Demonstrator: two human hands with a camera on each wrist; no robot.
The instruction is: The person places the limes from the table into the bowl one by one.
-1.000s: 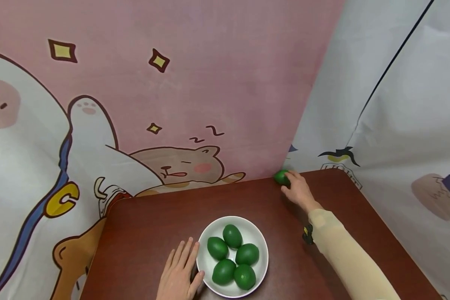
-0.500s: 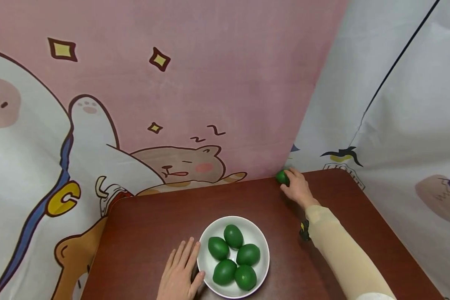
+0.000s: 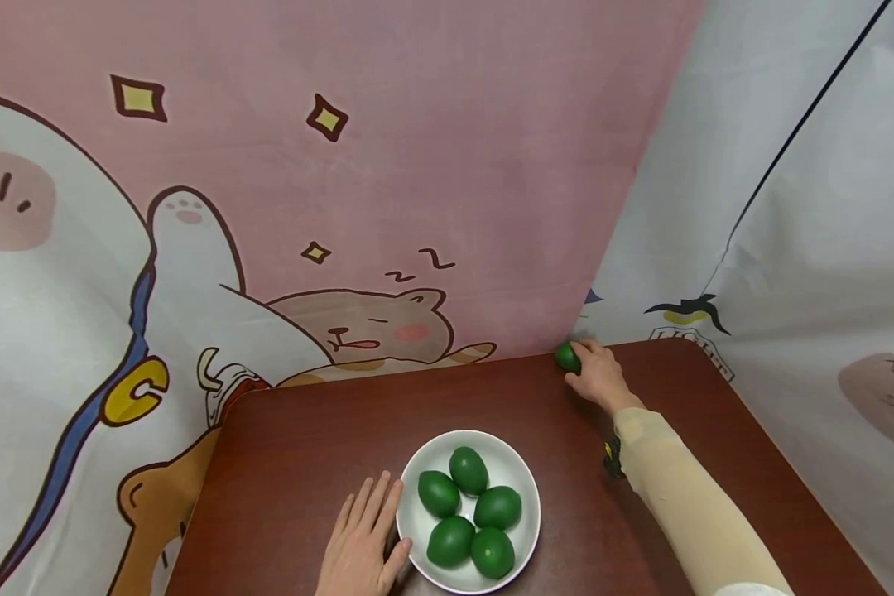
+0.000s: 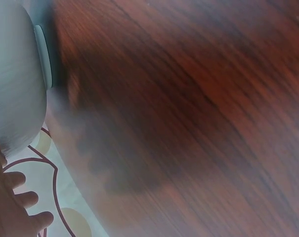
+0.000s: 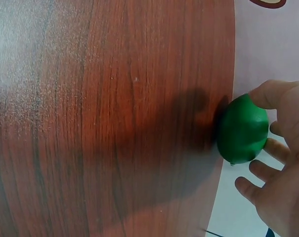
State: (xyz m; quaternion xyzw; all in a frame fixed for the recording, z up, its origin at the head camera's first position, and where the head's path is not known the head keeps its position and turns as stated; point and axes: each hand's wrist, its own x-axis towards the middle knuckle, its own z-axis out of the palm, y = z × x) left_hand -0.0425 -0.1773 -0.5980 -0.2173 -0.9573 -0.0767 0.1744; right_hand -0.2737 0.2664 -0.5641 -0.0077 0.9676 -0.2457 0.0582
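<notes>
At the far edge of the table, my right hand (image 3: pixel 599 377) holds a green lime (image 3: pixel 567 358). The right wrist view shows the thumb on one side of this lime (image 5: pixel 242 129) and curled fingers round the other. A white bowl (image 3: pixel 532 513) stands near me with several green limes (image 3: pixel 450 541) in it, lying in a ring. Flat beside the bowl's left side is my left hand (image 3: pixel 361 542), fingers straight and thumb at the rim. In the left wrist view, the left fingers (image 4: pixel 26 199) show below the bowl's outer wall (image 4: pixel 18 74).
The brown wooden table (image 3: pixel 328 430) meets a pink cartoon-printed cloth (image 3: pixel 492 165) along its back edge. A white cloth (image 3: pixel 812 248) hangs along the right side. A small dark device (image 3: pixel 612 457) sits at my right wrist.
The view has shifted slightly, so everything sits a little further right. My right hand stays at the lime by the back edge; my left hand stays beside the bowl.
</notes>
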